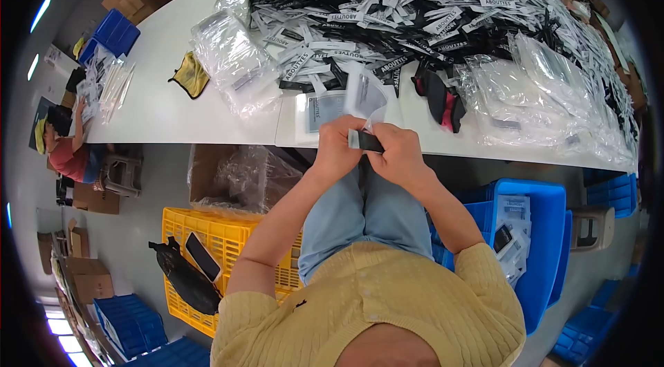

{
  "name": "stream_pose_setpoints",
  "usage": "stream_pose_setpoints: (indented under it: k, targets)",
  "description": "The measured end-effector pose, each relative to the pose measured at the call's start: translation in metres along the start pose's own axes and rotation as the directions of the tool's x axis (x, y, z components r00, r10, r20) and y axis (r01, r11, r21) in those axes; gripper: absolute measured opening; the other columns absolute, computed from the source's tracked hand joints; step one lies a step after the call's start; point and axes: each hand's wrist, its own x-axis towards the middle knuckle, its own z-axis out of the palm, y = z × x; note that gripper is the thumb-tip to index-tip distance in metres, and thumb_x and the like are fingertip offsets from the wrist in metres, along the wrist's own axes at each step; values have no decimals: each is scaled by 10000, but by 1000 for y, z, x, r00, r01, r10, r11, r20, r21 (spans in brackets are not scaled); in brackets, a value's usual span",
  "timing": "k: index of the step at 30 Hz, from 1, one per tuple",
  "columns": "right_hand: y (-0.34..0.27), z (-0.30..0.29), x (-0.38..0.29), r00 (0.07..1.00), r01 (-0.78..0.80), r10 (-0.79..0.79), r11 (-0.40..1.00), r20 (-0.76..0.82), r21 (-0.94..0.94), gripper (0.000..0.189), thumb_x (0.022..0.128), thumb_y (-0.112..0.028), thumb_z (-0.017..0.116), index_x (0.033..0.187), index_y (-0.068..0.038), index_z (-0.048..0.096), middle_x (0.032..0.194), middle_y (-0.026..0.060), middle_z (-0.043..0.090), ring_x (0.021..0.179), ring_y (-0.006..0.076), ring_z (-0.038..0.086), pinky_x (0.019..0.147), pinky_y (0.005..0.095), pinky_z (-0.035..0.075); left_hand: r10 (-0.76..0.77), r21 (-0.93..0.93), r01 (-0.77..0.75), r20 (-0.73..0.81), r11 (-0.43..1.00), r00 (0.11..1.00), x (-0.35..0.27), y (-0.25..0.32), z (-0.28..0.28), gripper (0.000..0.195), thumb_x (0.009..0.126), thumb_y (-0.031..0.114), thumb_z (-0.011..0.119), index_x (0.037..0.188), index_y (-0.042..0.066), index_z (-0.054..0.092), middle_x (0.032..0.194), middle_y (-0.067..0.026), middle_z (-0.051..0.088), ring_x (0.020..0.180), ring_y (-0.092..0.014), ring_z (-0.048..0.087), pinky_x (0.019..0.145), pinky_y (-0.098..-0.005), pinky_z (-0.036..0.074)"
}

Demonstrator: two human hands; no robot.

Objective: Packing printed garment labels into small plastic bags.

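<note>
My left hand [340, 148] and my right hand [400, 152] meet just before the table's front edge. Between them is a small dark folded strip [367, 141] with a pale end, pinched by the fingers of both. A clear plastic bag [365, 92] rises from my grip and leans over the table; the fingers hide its lower end. Right behind my left hand lies a stack of flat clear bags [326, 112] with a grey printed panel. Farther back spreads a large heap of black and white printed strips [358, 19].
Clear plastic packs lie on the table at left [233, 64] and right [539, 97]. A yellow cloth [190, 75] and a black-and-red cloth item [441, 100] are nearby. Beside me stand a yellow crate [207, 219] and a blue bin [552, 242]. Another person [72, 159] sits far left.
</note>
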Motion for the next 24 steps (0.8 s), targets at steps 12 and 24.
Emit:
stream_pose_setpoints:
  k: [12, 24]
  targets:
    - [15, -2, -3, 992, -15, 8, 999, -127, -51, 248, 652, -122, 679, 845, -46, 543, 730, 118, 575, 650, 323, 583, 550, 375, 466, 151, 180, -142, -42, 974, 988, 24, 6, -14, 537, 644, -120, 500, 1120, 92, 628, 654, -114, 551, 518, -233, 529, 489, -322, 430]
    - [17, 25, -12, 911, -403, 391, 912, 135, 77, 349, 873, -356, 558, 922, -12, 527, 797, 157, 621, 741, 354, 616, 631, 418, 482, 261, 324, -225, -70, 919, 963, 14, 10, -8, 606, 612, -121, 509, 1159, 113, 622, 628, -92, 500, 531, -217, 489, 516, -324, 425]
